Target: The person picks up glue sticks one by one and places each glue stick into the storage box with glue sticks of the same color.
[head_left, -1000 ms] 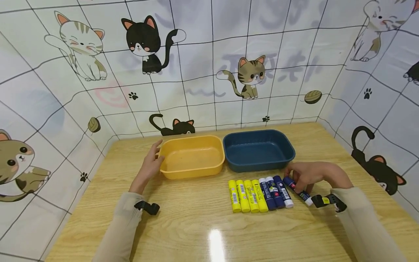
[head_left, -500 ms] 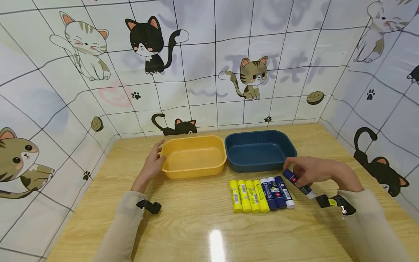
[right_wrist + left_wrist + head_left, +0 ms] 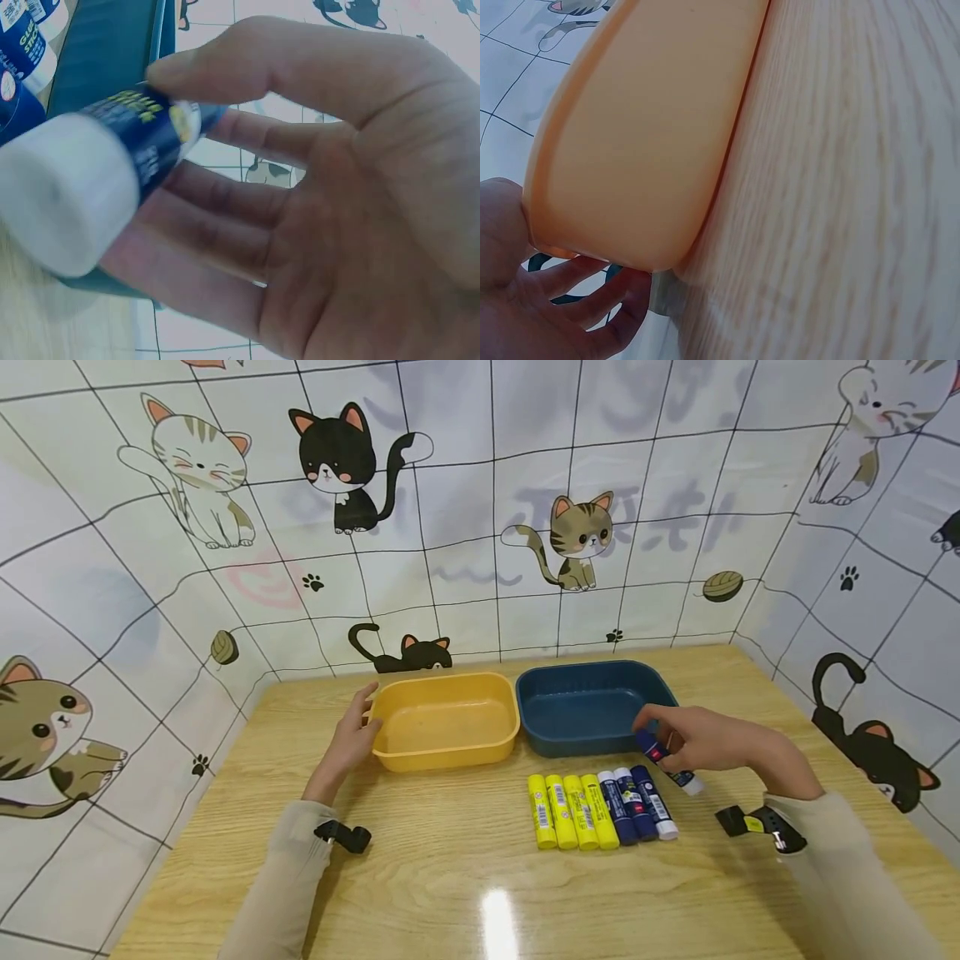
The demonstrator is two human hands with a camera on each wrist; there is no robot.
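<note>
In the head view my right hand [image 3: 705,739] pinches a dark blue glue stick [image 3: 652,747] between thumb and fingers, off the table at the front right corner of the blue basin [image 3: 585,747]. The white end [image 3: 56,199] of this glue stick faces the right wrist camera, tilted down. My left hand [image 3: 350,739] rests against the left end of the yellow basin [image 3: 442,758]; in the left wrist view its fingers [image 3: 626,300] touch the outer wall. A row of yellow glue sticks [image 3: 573,810] and blue glue sticks [image 3: 637,803] lies in front of the blue basin.
Both basins stand side by side at the back of the wooden table [image 3: 420,860], with nothing inside them. Behind and beside the table hangs a white cloth [image 3: 465,485] with printed cats and grid lines.
My right hand has lifted the blue glue stick off the table, from the right end of the row, and moved it up and left to the blue basin. The left hand stays at the yellow basin.
</note>
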